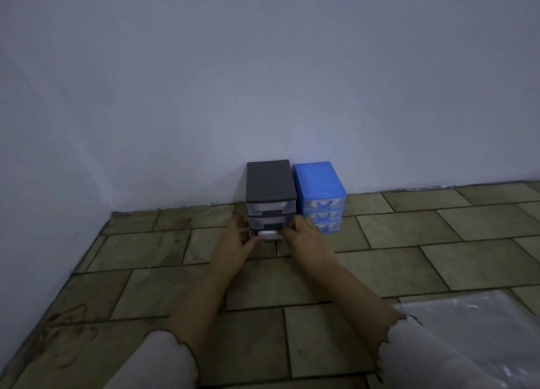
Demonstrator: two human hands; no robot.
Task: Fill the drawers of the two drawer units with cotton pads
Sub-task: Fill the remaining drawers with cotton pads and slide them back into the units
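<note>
- Step in hand, as judged: working the bottom drawer (267, 236) of the grey drawer unit (270, 197), pulled slightly out from the frame, something white showing at its front, likely cotton pads or the drawer's pale face; too blurred to tell.
- Grey drawer unit standing on the tiled floor (394, 260) against the wall (263, 67), touching or just beside the blue drawer unit (320, 195) on its right; each with 3 drawers.
- Upper 2 grey drawers and all 3 blue drawers pushed in; contents not readable.
- Left hand (233, 242) reaching forward, palm turned inward, fingers (252, 244) curled round the drawer's left end.
- Right hand (304, 238) mirrored at the right end, fingers bent onto the drawer front; a hold with both hands, narrow rather than spread.
- Both forearms stretched out low over the floor, white ribbed sleeves (163, 359) pushed back.
- Clear plastic bag (479, 339) lying near the right elbow, possibly the pad supply; contents not visible.
- Next move, as a guess: either sliding the drawer squarely home or drawing it out further for filling, with even pressure on both ends to avoid jamming or shifting the light unit.
</note>
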